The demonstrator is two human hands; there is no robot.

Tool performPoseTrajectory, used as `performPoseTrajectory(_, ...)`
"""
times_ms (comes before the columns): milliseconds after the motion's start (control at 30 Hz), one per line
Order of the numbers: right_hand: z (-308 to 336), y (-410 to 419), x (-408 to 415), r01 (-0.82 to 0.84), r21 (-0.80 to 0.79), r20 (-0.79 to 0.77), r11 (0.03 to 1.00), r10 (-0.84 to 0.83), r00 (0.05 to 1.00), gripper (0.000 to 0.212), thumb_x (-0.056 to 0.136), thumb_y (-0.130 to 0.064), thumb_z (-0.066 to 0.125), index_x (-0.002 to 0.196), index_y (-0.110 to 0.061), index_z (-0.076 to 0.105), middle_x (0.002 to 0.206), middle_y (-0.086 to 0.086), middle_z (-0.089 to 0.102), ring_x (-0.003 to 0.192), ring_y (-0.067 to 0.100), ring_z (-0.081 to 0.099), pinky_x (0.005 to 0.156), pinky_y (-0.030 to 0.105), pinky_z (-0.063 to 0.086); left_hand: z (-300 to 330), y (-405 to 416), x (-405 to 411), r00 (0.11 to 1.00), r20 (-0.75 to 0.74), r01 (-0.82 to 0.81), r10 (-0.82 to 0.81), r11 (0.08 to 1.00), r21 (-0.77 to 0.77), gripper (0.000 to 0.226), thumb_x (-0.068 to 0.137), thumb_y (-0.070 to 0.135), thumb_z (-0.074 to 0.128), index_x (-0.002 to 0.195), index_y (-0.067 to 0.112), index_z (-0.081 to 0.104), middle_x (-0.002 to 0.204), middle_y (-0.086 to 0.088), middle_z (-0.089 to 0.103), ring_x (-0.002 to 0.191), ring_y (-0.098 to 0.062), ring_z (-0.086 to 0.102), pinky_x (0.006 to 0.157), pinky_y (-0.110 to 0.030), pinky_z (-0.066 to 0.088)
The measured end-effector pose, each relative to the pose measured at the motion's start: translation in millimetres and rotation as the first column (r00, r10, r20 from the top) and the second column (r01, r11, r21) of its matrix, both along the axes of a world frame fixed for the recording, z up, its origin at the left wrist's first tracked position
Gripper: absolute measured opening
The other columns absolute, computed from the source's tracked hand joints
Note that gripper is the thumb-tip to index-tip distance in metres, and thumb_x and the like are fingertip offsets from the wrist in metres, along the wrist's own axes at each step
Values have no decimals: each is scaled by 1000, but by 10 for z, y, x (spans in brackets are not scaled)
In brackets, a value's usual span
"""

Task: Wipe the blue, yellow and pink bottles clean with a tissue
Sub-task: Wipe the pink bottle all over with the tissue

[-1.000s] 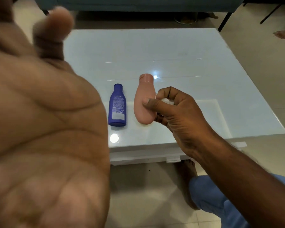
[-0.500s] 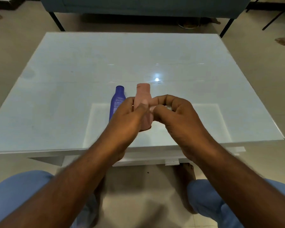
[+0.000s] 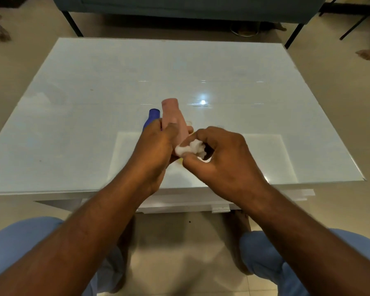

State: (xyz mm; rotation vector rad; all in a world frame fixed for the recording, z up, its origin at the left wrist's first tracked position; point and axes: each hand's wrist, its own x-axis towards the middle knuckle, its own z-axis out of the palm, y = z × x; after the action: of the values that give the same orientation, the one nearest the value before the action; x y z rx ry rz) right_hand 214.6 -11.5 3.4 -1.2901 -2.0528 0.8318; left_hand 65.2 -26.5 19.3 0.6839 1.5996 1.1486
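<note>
Two hands meet over the white table (image 3: 73, 124): my left hand (image 3: 156, 150) grips the pink bottle (image 3: 173, 116), my right hand (image 3: 220, 159) pinches the crumpled tissue (image 3: 190, 148) against it; the blue bottle (image 3: 152, 118) lies just behind.

Head camera, facing forward-down, close over table (image 3: 73, 124).

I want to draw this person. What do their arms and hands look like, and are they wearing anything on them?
Both forearms are bare, with no sleeves showing. The left hand and the right hand have no gloves, and no watch, bracelet or ring shows here. Light blue trousers cover the knees below.
</note>
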Motion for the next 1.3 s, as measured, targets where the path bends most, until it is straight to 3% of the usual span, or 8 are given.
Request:
performPoseTrajectory(100,46,61,13,97,79,-111,992,-88,990,18,95,-28,79,109,-19,73,98,-8,71,86,3,66,70,9,51,8,6,55,995,22,95,-94,995,-38,45,103,32,57,145,13,51,136,-12,65,111,-26,71,94,-48,61)
performPoseTrajectory(200,72,143,37,171,99,-154,980,-154,976,19,95,-24,81,108,-17,70,102,-5,70,89,4,66,72,7,52,-1,-42,153,987,84,142,-138,989,-48,40,107,22,51,144,9,50,134,-12,63,99,-21,69,79,-33,63)
performPoseTrajectory(300,62,89,39,91,31,-108,995,-87,990,18,90,-28,83,100,-19,72,94,-7,71,83,9,67,67,14,55,-61,-60,108,996,22,87,-88,996,8,35,107,23,51,139,12,56,128,-10,69,110,-26,71,95,-47,61)
performPoseTrajectory(433,34,-2,1,-41,-70,17,997,42,999,16,87,-32,83,95,-22,73,89,-9,71,78,9,67,66,13,49,-20,-35,-25,995,91,23,-31,995,92,25,109,23,47,131,16,58,116,0,76,105,-20,76,87,-33,62)
performPoseTrajectory(633,107,112,29,180,51,-221,982,-165,961,15,96,-25,78,107,-20,68,101,-8,70,88,8,68,68,12,53,-67,-37,94,990,-26,137,-137,990,26,40,105,30,54,142,14,57,130,-10,69,118,-30,68,102,-51,56)
performPoseTrajectory(900,75,16,15,-8,-106,-7,994,8,1000,14,87,-31,83,95,-24,74,97,-15,72,80,0,65,67,9,45,-102,-37,-1,994,109,-3,-9,995,104,28,107,16,50,132,9,61,112,-4,77,102,-22,76,90,-37,63)
performPoseTrajectory(1100,189,139,94,212,-49,-295,976,-217,930,10,98,-20,77,104,-19,70,94,-14,69,79,-8,63,66,6,49,-101,-50,83,989,0,149,-149,987,65,41,103,28,59,141,15,60,131,-5,69,120,-28,66,106,-52,54)
performPoseTrajectory(1300,125,68,63,4,-120,-97,993,-16,995,7,90,-22,81,93,-23,75,86,-15,72,75,-1,65,64,9,48,-99,-59,25,985,163,30,-48,993,110,26,105,20,53,127,14,67,122,-8,74,113,-27,72,100,-46,58)
